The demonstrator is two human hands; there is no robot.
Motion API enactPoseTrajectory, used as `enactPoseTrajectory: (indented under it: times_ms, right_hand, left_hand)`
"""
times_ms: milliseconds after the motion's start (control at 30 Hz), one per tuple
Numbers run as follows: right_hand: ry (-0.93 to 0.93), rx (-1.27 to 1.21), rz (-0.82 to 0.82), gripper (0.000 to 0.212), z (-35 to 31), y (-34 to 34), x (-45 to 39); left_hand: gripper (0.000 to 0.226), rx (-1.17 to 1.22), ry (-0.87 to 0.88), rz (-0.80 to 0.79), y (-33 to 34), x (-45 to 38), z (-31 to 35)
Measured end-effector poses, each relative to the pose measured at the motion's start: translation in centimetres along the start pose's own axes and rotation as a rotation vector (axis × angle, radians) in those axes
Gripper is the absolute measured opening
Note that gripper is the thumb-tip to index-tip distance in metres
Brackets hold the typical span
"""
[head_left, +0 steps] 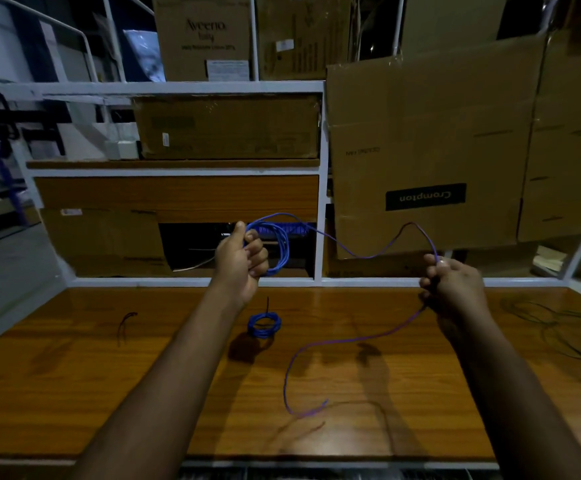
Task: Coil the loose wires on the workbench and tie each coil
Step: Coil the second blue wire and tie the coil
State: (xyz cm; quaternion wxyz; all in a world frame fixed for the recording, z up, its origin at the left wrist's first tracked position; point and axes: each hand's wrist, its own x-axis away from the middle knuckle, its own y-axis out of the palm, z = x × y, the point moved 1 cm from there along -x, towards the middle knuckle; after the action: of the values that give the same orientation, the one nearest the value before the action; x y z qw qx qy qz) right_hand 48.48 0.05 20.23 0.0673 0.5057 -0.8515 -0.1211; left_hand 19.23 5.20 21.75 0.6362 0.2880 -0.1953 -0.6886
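**One coil tied, a second half wound**

My left hand [242, 259] is raised above the far edge of the tabletop [74, 375], its fingers curled round several loops of the blue wire [278, 244]. The same wire runs right in a sagging arc to my right hand [453, 284], whose fingers pinch it; from there the free tail [316, 348] drops onto the wood and curls near the middle. A small blue coil [264, 324] already lies finished on the tabletop below my left hand, a dark tie sticking up from it. I judge this second coil about half done: the tail needs winding, then tying. A dark tie [125, 325] waits at left, and a tangle of dark wire [559, 327] at far right looks untouched.
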Motion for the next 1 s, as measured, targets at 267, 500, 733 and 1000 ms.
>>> enactPoseTrajectory:
  times_ms: [267,500,733,1000]
  right_hand:
    - [-0.32,1.506,-0.054,0.026,0.7,-0.3,-0.1]
    - [-0.472,1.35,-0.34,0.032,3.1,2.3,0.2]
    - [-0.635,0.817,-0.731,0.089,3.5,6.3,2.7]
    - [-0.808,0.879,-0.542,0.01,4.6,6.8,4.6]
  left_hand:
    - [0.042,0.014,-0.029,-0.09,1.4,0.6,0.5]
    - [0.041,0.045,-0.134,-0.219,3.0,1.5,0.0]
    - [0.036,-0.047,-0.202,-0.386,4.3,2.2,0.1]
    - [0.034,-0.122,-0.139,-0.399,4.2,2.9,0.9]
